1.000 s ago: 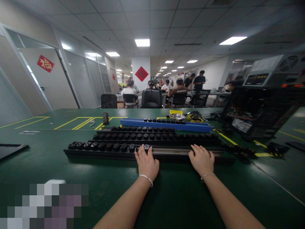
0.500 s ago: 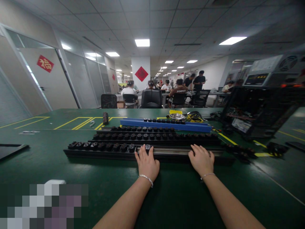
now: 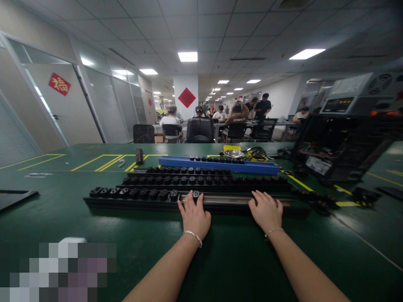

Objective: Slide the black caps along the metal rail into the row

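A long black track [image 3: 226, 200] lies across the bench in front of me, its metallic strip bare toward the right. Round black socket modules [image 3: 153, 194] sit in a row on its left part. My left hand [image 3: 195, 216] is at the track's middle, fingertips bent around a single round socket module [image 3: 196, 194] apart from that row. Its grip is partly hidden by the fingers. Farther right, my right hand [image 3: 267, 212] rests palm down on the track's front edge, fingers spread and holding nothing visible.
Behind the track lie more black tracks with modules [image 3: 176, 180] and a blue track [image 3: 176, 161]. A metal bowl [image 3: 233, 154] stands at the back. An opened computer case [image 3: 340, 142] is on the right, with dark parts [image 3: 317, 200] before it. People sit beyond the bench.
Both hands and the tracks stay practically in place. In the background, a person on the right has shifted slightly.
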`<state>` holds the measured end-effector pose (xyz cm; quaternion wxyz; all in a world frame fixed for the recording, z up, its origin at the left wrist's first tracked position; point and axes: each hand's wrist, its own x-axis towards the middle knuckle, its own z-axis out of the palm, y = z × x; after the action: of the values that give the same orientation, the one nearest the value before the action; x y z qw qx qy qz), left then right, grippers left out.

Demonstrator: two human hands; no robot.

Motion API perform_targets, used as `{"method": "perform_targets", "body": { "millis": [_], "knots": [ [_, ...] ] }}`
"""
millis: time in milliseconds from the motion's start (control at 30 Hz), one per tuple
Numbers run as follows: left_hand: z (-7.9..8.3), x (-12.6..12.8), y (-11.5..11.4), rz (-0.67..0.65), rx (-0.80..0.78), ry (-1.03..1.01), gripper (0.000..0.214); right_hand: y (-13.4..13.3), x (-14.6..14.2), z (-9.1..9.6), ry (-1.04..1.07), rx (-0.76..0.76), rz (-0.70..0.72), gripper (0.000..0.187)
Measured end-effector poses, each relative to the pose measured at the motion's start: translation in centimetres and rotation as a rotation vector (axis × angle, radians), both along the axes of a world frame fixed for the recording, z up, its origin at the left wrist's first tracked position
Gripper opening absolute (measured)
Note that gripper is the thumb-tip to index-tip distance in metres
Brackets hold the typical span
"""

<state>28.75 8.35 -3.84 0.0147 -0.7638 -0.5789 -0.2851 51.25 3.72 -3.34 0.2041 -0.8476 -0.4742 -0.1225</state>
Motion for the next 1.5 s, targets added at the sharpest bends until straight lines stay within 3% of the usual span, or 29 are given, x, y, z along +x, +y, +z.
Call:
{"method": "perform_targets", "body": {
  "millis": [800,1500],
  "knots": [
    [-0.29,-0.06,0.08,-0.034,0.015,0.008,0.057,-0.07,-0.21,0.13,0.012,0.003,-0.001,0.050],
    [0.43,-0.07,-0.33,-0.055,-0.064,0.040,0.057,0.04,-0.11,-0.18,-0.008,0.040,-0.009,0.048]
  ]
}}
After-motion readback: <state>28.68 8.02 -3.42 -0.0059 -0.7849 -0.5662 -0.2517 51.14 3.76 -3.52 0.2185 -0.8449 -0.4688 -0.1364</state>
